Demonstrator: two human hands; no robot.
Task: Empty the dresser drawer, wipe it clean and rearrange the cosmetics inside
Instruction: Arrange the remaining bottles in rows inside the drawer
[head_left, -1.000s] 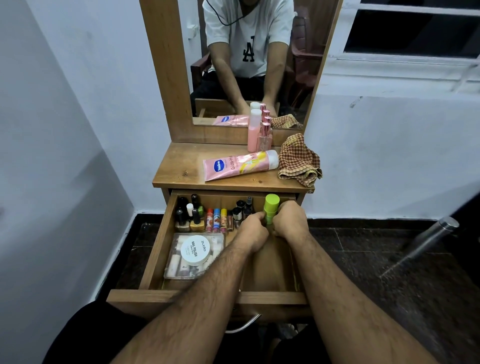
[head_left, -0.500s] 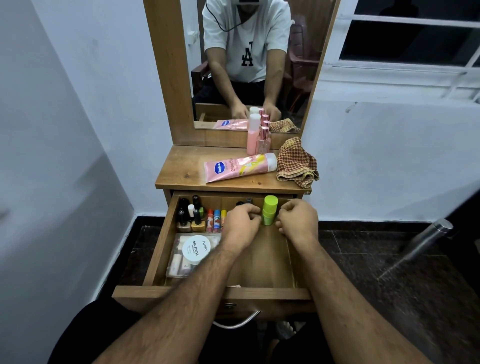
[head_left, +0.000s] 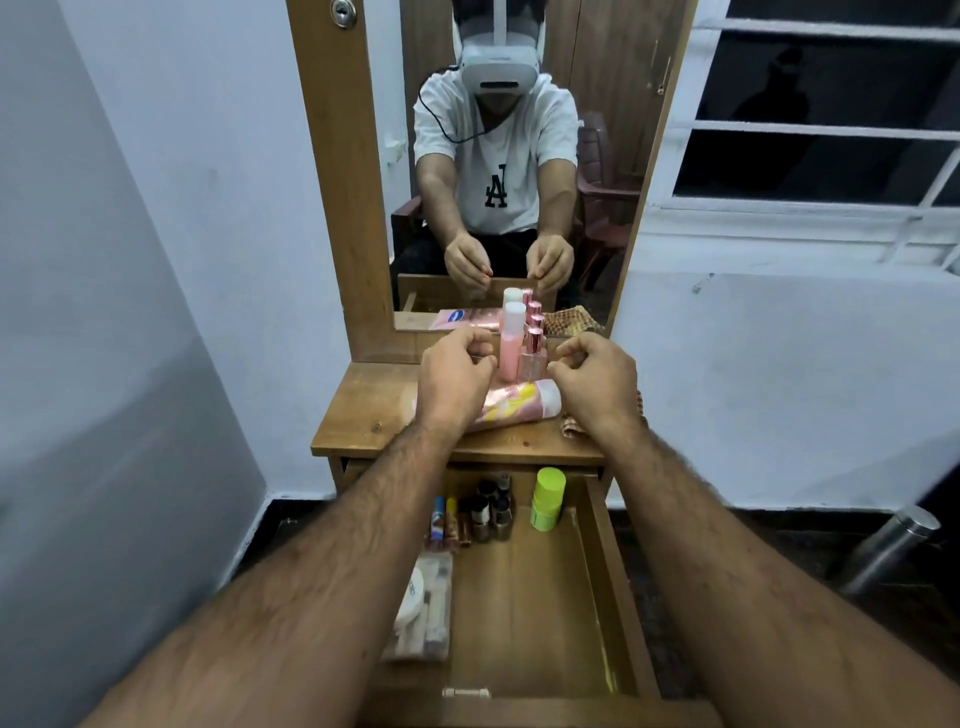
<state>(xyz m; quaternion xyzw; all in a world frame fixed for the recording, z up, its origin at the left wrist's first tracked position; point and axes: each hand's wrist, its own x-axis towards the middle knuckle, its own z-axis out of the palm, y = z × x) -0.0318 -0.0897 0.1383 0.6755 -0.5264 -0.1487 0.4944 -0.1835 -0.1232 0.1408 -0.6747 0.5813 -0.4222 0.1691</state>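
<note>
Both hands are raised over the dresser's wooden surface (head_left: 363, 410), in front of the mirror (head_left: 519, 156). The left hand (head_left: 452, 379) has its fingers loosely curled, holding nothing I can see. Between the hands stand a pale pink bottle (head_left: 510, 343) with a white cap and a small pink spray bottle (head_left: 533, 358); a pink tube (head_left: 519, 408) lies on its side beneath them, its writing too blurred to read. The right hand (head_left: 597, 382) is likewise loosely curled and empty, covering most of a checked cloth (head_left: 571, 428). Below, the drawer (head_left: 618, 597) stands open: a clear pouch (head_left: 431, 608) at left, lip balms (head_left: 445, 522) and nail polish bottles (head_left: 491, 509) along the back, then a lime-green stick (head_left: 548, 499) standing upright. The person's shirt in the mirror reads "LA".
</note>
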